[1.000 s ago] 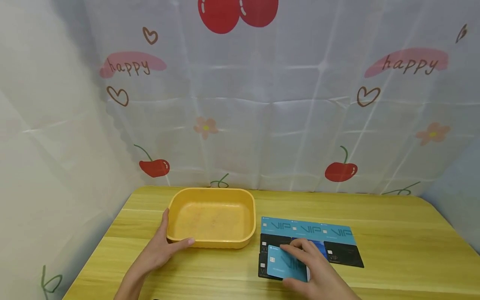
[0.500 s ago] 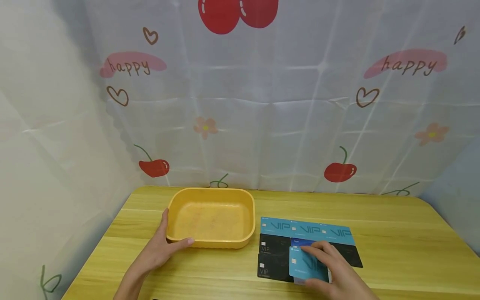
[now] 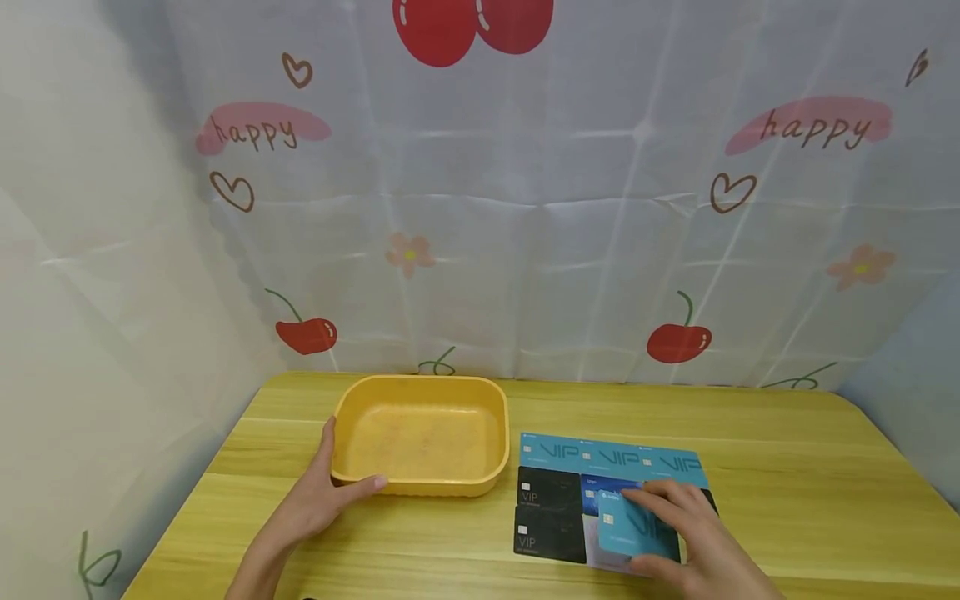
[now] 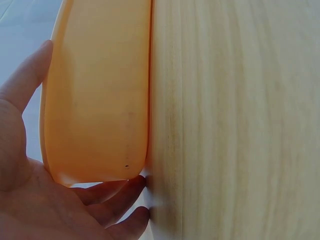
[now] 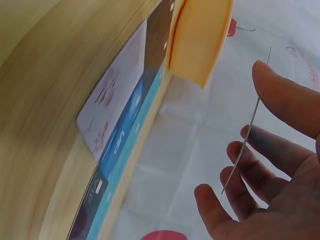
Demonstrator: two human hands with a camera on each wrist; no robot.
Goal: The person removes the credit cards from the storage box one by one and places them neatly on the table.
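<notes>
My left hand [image 3: 311,500] holds the near left corner of a yellow plastic basin [image 3: 435,486], thumb on the front rim and fingers along the left side. By its edges, my right hand [image 3: 697,533] grips a light blue VIP card [image 3: 630,527], which the right wrist view shows edge-on and slightly bowed, apart from the table. Below it lie cards in rows: several light blue VIP cards [image 3: 618,458] at the back, a black card [image 3: 550,487] and a dark blue card [image 3: 592,485] in the middle. The front row has another black card [image 3: 550,533] and a pale card [image 5: 117,85], partly covered in the head view.
The wood-grain table [image 3: 810,483] extends right of the cards and in front of the basin. Behind it hangs a white sheet [image 3: 525,275] printed with cherries, hearts and flowers. A small dark object shows at the bottom edge of the head view.
My right hand has moved right with the light blue card, from above the front-left black card to above the pale card. My left hand and the basin have stayed in place.
</notes>
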